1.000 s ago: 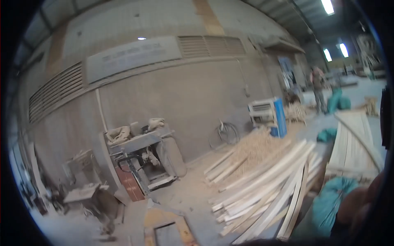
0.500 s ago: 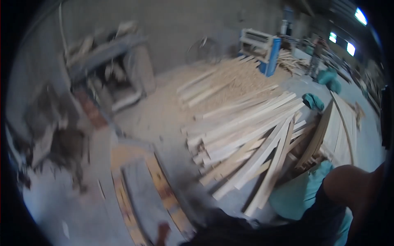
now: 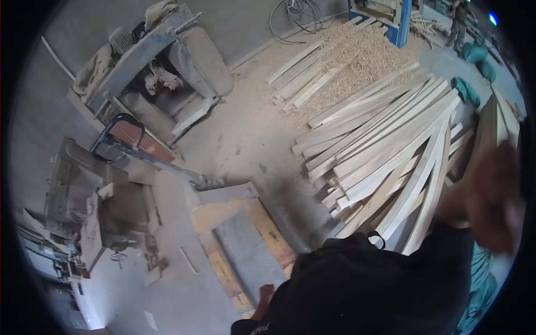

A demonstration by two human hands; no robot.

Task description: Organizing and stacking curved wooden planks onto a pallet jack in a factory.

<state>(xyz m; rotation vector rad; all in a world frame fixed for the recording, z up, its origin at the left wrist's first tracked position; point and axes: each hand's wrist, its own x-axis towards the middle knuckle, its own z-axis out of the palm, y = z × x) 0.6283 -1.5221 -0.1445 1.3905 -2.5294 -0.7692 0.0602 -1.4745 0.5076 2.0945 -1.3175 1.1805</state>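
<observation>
I can't tell how wide the fingers are on the left hand or blurry right hand. A yellow metal pallet jack is near the left fingers; long pale wooden boards lie left of the right ones.

Black top, black right sleeve, small pale marking, bare right hand

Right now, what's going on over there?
A person in dark clothing is in a dusty woodworking shop. The left hand hangs low, seen against the gap between the forks of a yellow pallet truck. The right hand is raised at the right side, too blurred to tell whether it holds anything. Loose boards lie in a pile on the floor ahead, beside a heap of wood shavings.
</observation>
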